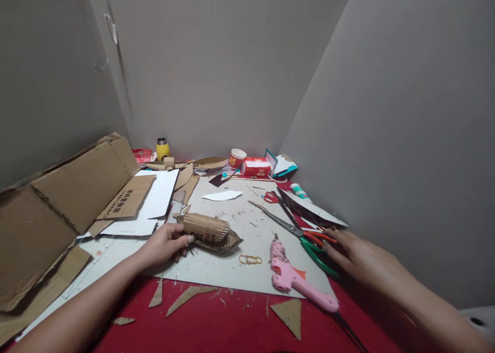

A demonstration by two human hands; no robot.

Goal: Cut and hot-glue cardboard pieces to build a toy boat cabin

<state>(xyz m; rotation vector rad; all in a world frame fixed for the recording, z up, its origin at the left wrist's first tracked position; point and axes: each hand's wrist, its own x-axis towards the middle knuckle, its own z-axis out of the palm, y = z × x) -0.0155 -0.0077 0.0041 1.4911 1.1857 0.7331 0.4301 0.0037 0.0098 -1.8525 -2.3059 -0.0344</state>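
Note:
My left hand [168,244] rests at the left end of a small boat-shaped cardboard model [209,231], with thumb and fingers closed on its side. The model sits low over the light grey board, a ridged, rolled piece on its top. At the right, my right hand [350,250] has its fingers around the orange handle of a pair of scissors [315,237]; part of the handle is hidden by the fingers. Green-handled scissors [315,255] lie just beside that hand. A pink glue gun [288,273] lies between my hands, near a gold wire clip [250,260].
Cardboard scraps [288,314] lie on the red tabletop [216,327] in front. A folded cardboard box [85,182] stands at the left. Behind the board [228,275] are a paper cup [237,158], a red box [256,166] and a yellow bottle [162,149]. Grey walls enclose the table.

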